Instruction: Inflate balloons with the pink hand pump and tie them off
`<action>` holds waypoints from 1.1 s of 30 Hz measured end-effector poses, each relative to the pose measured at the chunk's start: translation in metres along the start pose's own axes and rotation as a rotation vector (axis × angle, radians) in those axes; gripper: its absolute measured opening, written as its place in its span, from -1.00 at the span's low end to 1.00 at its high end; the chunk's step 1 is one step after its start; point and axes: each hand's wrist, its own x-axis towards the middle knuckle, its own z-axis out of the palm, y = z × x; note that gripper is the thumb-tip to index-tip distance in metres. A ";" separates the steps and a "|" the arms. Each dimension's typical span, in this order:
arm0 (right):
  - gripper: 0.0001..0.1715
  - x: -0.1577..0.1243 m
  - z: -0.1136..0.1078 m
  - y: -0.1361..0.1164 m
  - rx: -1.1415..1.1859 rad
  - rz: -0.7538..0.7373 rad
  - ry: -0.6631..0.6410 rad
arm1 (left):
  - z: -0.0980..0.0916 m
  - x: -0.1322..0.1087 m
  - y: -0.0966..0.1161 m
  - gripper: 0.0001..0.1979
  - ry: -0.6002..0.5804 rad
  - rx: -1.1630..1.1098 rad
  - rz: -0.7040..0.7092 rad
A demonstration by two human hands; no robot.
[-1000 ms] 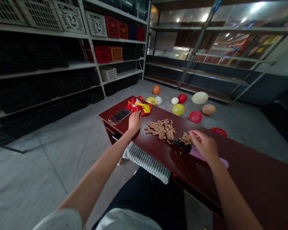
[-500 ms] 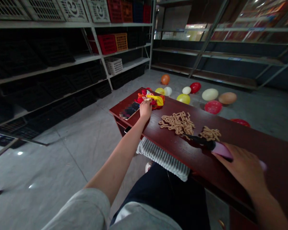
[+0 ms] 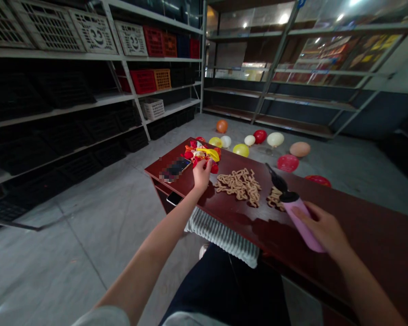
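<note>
Closest to me, a ribbed grey cloth (image 3: 221, 235) drapes over the edge of the dark red counter (image 3: 367, 231). My right grip (image 3: 324, 231) is clamped around the barrel of a pink hand pump (image 3: 301, 224), which tilts across the counter with its black nozzle (image 3: 275, 177) angled away. A full wrap on the barrel should keep that nozzle steady, so I'd hold it there. My left grip (image 3: 202, 175) has its fingers drawn together at the near edge of a heap of red and yellow deflated balloons (image 3: 200, 151); I can't tell whether they've pinched one. A phone with a blurred screen (image 3: 175, 168) lies just beside it. Tan twisted strands (image 3: 238, 186) sit between the two grips. Beyond the counter, inflated balloons (image 3: 275, 139) lie on the concrete floor (image 3: 88, 235), before shelves carrying crates (image 3: 143, 81).
</note>
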 end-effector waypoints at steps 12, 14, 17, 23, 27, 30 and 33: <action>-0.28 0.046 0.033 -0.028 1.049 0.472 -0.397 | 0.111 -0.025 0.097 -0.48 -0.704 -0.744 -0.270; -0.33 0.053 0.036 -0.023 1.121 0.513 -0.400 | 0.129 -0.026 0.102 -0.45 -0.742 -0.753 -0.329; -0.35 0.055 0.043 -0.011 1.264 0.483 -0.437 | 0.151 -0.027 0.099 -0.41 -0.757 -0.740 -0.374; -0.29 0.046 0.054 0.003 1.418 0.367 -0.590 | 0.162 -0.035 0.083 -0.42 -0.774 -0.782 -0.547; -0.24 0.050 0.051 0.000 1.422 0.422 -0.556 | 0.153 -0.036 0.086 -0.50 -0.869 -0.926 -0.609; -0.24 0.055 0.047 -0.002 1.434 0.488 -0.494 | 0.150 -0.036 0.088 -0.59 -0.909 -0.905 -0.593; -0.25 0.056 0.044 -0.004 1.455 0.536 -0.434 | 0.152 -0.037 0.086 -0.54 -0.950 -0.827 -0.545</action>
